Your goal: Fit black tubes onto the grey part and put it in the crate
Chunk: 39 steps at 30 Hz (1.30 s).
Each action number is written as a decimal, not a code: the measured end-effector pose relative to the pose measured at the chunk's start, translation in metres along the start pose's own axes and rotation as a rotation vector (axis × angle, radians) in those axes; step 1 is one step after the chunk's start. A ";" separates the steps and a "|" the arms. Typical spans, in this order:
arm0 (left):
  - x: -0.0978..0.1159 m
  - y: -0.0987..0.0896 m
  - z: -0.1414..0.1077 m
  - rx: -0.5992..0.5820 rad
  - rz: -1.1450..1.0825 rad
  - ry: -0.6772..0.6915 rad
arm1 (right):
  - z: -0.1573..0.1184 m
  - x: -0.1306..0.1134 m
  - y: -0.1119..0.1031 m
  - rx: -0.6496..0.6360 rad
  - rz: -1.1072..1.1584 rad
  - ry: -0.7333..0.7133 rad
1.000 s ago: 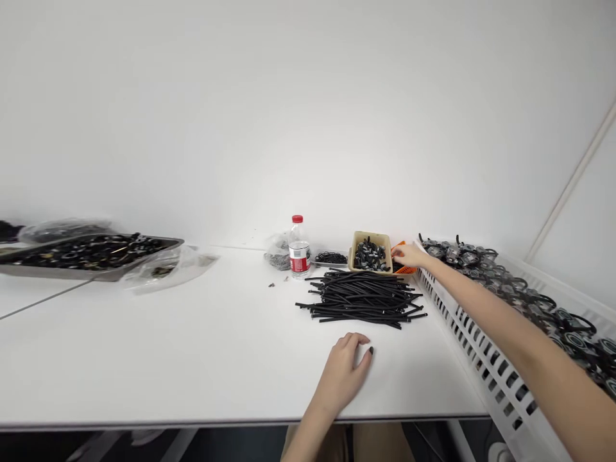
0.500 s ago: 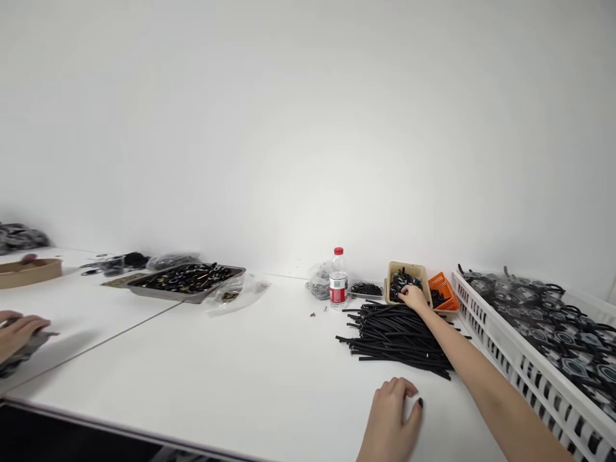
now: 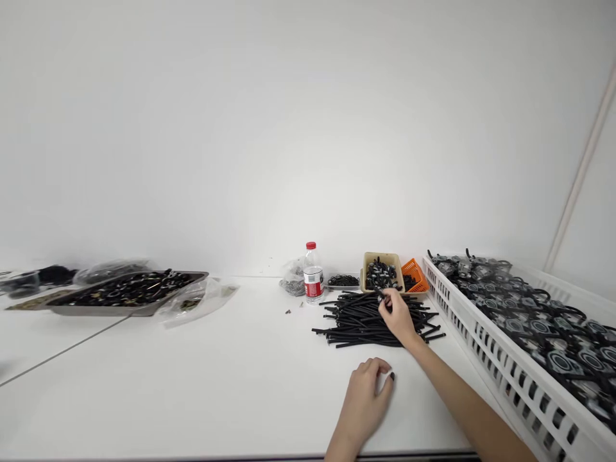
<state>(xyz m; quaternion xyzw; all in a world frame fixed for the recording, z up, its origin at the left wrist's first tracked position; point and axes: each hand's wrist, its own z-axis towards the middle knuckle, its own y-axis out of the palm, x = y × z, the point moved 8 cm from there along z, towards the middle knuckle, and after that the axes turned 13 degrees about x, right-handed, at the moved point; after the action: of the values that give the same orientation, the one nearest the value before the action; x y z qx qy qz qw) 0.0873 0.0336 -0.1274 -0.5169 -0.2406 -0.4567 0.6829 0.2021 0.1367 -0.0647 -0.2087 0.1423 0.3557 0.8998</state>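
Observation:
My right hand (image 3: 397, 317) is closed in a pinch on a small black piece with a light, shiny bit (image 3: 381, 298); its exact kind is too small to make out. It is just above the pile of black rubber tubes (image 3: 359, 321), in front of the beige bin (image 3: 399, 269) of small black and silver parts. My left hand (image 3: 364, 398) rests low over the table in front of the tubes. Its fingers are loosely curled, with a gap to the thumb, and nothing shows between them. A dark spot marks the thumb tip.
Right of the tubes stands a long white crate (image 3: 474, 321) full of black and grey assemblies. An orange basket (image 3: 418, 276), a tray of black rings (image 3: 342, 281) and a water bottle (image 3: 313, 274) line the wall. Leftward lie a plastic bag (image 3: 202, 301) and a metal tray (image 3: 103, 310).
My right hand has drawn back from the beige bin towards me, with a small piece in its fingers. The view has turned right, and the other person's hand has left it.

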 end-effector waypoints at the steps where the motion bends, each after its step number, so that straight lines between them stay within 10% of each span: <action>1: 0.000 0.000 0.000 0.011 -0.009 0.011 | -0.013 -0.012 -0.006 -0.018 0.056 -0.064; 15: 0.002 -0.008 0.017 0.322 -0.133 0.007 | -0.080 -0.035 -0.051 -0.170 0.079 0.012; 26: -0.009 -0.010 0.071 0.510 -0.236 0.064 | -0.056 -0.012 -0.010 -0.045 0.087 0.132; 39: -0.022 -0.008 0.067 0.483 -0.259 0.071 | -0.063 -0.009 -0.005 -0.080 0.258 0.234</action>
<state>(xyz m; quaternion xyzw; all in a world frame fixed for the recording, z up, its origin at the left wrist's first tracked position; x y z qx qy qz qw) 0.0800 0.1039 -0.1181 -0.2876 -0.3827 -0.4874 0.7302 0.1925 0.0982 -0.1142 -0.2645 0.2575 0.4468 0.8149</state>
